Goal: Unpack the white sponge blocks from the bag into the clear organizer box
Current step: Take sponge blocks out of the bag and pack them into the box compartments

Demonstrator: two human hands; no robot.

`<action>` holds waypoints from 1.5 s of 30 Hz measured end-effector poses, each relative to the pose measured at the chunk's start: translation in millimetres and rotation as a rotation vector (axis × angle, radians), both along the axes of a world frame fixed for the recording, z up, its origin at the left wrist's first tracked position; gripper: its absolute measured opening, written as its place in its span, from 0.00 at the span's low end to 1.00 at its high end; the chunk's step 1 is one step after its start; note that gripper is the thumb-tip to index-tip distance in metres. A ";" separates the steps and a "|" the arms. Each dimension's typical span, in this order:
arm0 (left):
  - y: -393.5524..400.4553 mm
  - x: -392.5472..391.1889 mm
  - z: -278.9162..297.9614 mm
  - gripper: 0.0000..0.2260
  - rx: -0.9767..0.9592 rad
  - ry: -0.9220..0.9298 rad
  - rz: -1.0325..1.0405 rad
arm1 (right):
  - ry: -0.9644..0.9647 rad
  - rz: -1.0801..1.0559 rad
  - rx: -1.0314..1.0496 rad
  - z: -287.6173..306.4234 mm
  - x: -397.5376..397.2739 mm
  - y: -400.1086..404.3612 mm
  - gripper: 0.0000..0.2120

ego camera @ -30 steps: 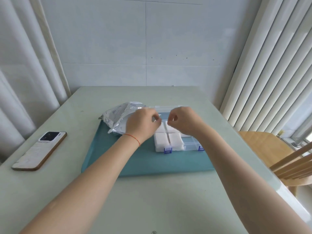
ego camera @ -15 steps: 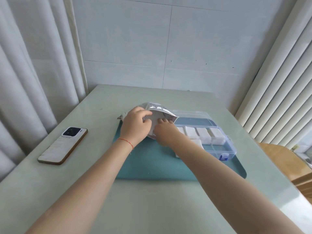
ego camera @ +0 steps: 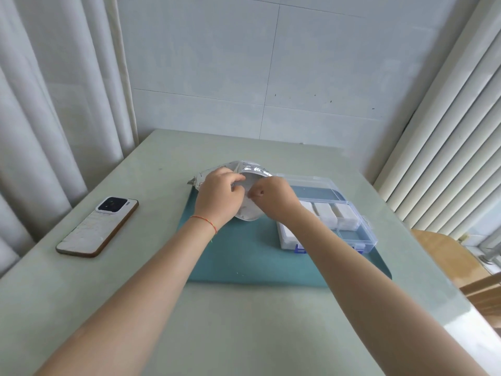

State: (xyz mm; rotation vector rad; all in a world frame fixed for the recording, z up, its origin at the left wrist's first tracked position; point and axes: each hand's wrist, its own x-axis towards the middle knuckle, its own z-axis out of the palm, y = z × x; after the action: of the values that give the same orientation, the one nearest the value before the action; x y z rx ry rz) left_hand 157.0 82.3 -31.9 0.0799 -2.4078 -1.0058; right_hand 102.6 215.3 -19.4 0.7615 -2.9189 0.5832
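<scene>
Both hands are back from the box [ego camera: 352, 204] to the bag [ego camera: 250, 169]: left hand [ego camera: 219, 198] and right hand [ego camera: 271, 196] pinch its mouth; next block is due.

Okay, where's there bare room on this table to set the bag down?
Free: the table in front of the teal mat, and behind it toward the wall. Crowded: both hands hold the bag beside the organizer box; the phone lies left.

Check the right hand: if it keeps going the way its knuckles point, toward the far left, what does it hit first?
Most likely the foil bag, whose open mouth the right hand already pinches. The left hand, gripping the bag's other side, sits just beyond. Depth between the two hands is unclear from this view.
</scene>
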 end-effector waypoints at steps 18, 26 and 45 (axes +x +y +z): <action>27.1 22.7 -21.5 0.12 -0.118 -0.476 -0.046 | 0.026 -0.095 -0.106 -6.0 4.0 26.0 0.05; 40.0 27.7 -20.7 0.07 0.037 -0.136 0.094 | 0.151 -0.071 -0.202 -4.2 6.7 36.0 0.06; 54.6 29.8 -10.9 0.06 0.990 -0.221 -0.170 | -0.574 -0.100 -0.958 9.3 38.6 63.1 0.03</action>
State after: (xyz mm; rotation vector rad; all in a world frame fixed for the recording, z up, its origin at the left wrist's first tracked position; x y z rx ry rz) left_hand 186.8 137.0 -42.8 0.3471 -1.8708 -2.2693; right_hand 141.2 278.4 -10.2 0.3283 -2.4960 2.2206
